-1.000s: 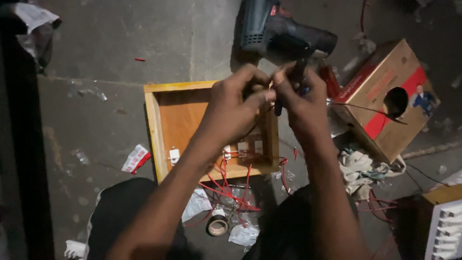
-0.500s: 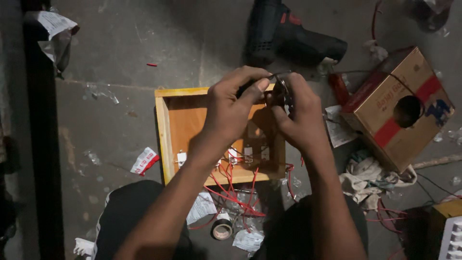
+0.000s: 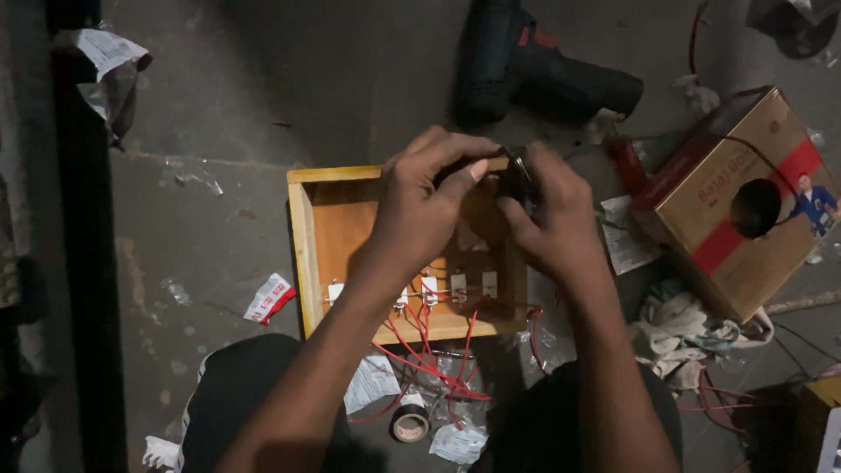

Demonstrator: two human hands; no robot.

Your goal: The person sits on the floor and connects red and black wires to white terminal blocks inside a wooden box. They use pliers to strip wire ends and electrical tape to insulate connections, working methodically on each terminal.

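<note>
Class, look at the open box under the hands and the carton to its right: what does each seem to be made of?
Box: seemingly wood, pale edges, smooth orange-brown inside, thick straight walls. Carton: likely cardboard, matt brown with a red printed band and a round hole cut in it.

Open concrete floor (image 3: 263, 96) from 9 to 12 o'clock of the wooden box (image 3: 302, 254). Crowded elsewhere: drill (image 3: 543, 79) at 1, cardboard carton (image 3: 701, 210) at 3, red wires (image 3: 429, 359) and tape roll (image 3: 409, 424) at 6.

Left hand (image 3: 420, 206) and right hand (image 3: 552, 215) pinch small dark object (image 3: 515, 175) above open yellow wooden box (image 3: 307, 245); red wires (image 3: 429, 355) near; dark power drill (image 3: 534, 74) far; cardboard carton (image 3: 745, 201) right.
</note>
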